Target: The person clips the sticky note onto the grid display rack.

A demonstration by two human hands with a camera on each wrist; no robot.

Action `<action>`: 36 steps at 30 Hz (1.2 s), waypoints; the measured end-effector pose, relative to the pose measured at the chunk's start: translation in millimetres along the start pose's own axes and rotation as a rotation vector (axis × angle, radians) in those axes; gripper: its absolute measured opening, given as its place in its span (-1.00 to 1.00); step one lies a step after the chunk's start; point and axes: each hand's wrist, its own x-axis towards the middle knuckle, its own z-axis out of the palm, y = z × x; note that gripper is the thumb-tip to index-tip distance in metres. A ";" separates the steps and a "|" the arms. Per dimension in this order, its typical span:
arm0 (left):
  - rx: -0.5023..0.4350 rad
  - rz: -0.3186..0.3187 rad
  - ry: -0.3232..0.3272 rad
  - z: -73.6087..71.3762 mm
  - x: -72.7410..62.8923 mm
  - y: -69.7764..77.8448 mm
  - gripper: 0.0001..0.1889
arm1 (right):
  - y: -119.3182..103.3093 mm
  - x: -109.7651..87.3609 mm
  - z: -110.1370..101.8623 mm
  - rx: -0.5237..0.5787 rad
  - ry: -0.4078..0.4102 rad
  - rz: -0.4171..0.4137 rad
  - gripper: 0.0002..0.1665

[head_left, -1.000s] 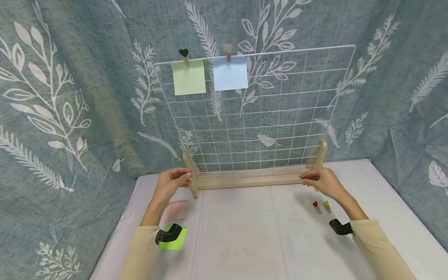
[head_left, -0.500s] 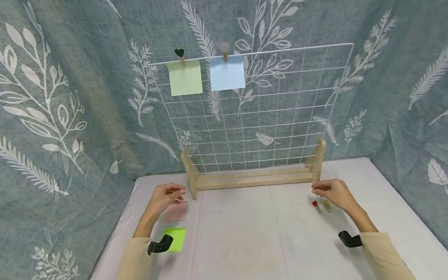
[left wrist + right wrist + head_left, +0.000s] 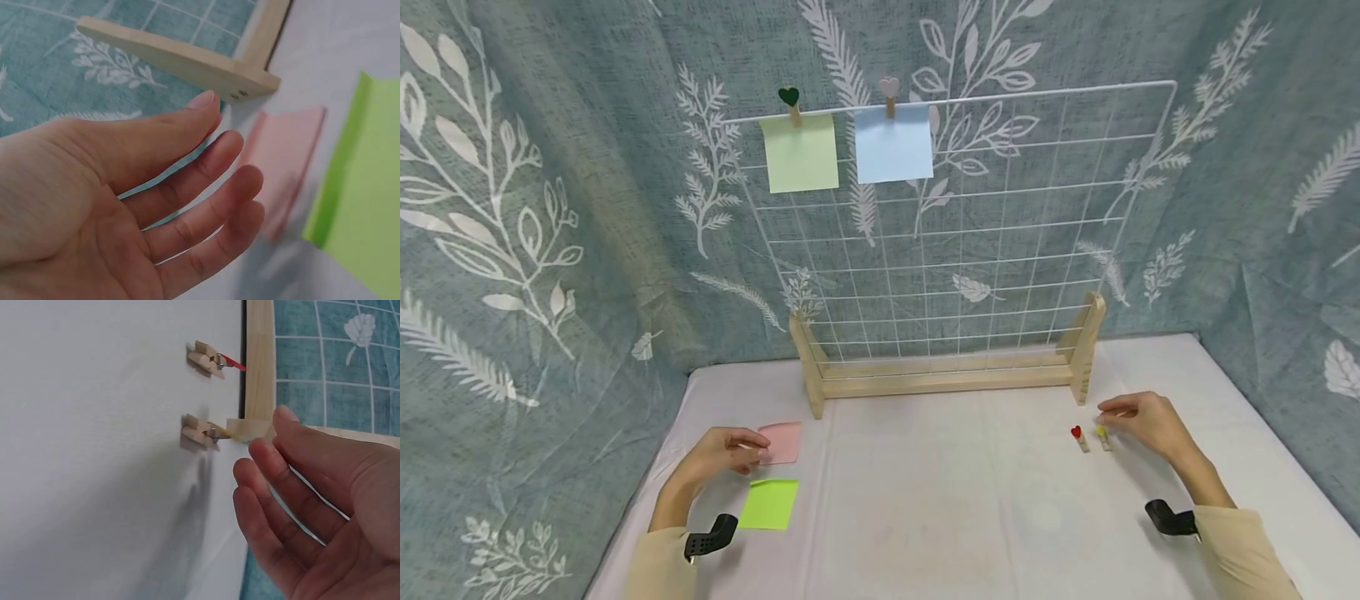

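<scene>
My left hand (image 3: 722, 454) hovers by the left edge of a pink sticky note (image 3: 784, 442), its fingers loosely bent and holding nothing. Nearer to me lies a bright green sticky note (image 3: 770, 505); the left wrist view shows its folded edge (image 3: 331, 200). Over on the right, my right hand (image 3: 1150, 423) is beside two small wooden clothespins, one with a yellow top (image 3: 1102, 438), the other with a red heart (image 3: 1079, 438). In the right wrist view, a gap separates the relaxed fingers (image 3: 250, 506) from the yellow-topped clothespin (image 3: 201, 432).
A white wire grid (image 3: 962, 271) stands at the back in a wooden base (image 3: 947, 382). Clipped to its top wire are a pale green note (image 3: 801, 156) and a light blue note (image 3: 893, 148). Patterned curtains (image 3: 625, 208) enclose the white table (image 3: 925, 500).
Both hands have drawn back from the grid's base: the left down and left to the pink note, the right outward and down to the clothespins. The head view has shifted slightly.
</scene>
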 end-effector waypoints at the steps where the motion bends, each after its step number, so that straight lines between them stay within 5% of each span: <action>1: 0.002 -0.003 -0.011 0.1 -0.6 -3.2 -0.68 | 0.7 -0.7 -0.3 0.002 -0.005 0.008 -0.69; 7: 0.015 -0.004 -0.076 4.1 -6.5 -20.4 -0.70 | 6.9 -8.3 2.4 0.010 -0.023 0.056 -0.67; 13: 0.011 0.014 -0.036 10.8 -9.7 -27.2 -0.72 | 16.9 -17.7 0.6 0.018 -0.018 0.079 -0.64; 21: 0.053 -0.020 -0.058 0.9 -21.0 -25.3 -0.74 | 16.6 -8.1 9.3 0.021 0.003 0.073 -0.65; 31: 0.190 0.000 -0.007 3.1 -12.1 -20.8 -0.97 | 8.6 -1.7 13.6 -0.013 -0.046 0.124 -0.71; 36: 0.140 -0.008 -0.007 3.9 -9.8 -18.7 -0.92 | 5.9 -1.7 11.0 -0.010 -0.038 0.099 -0.78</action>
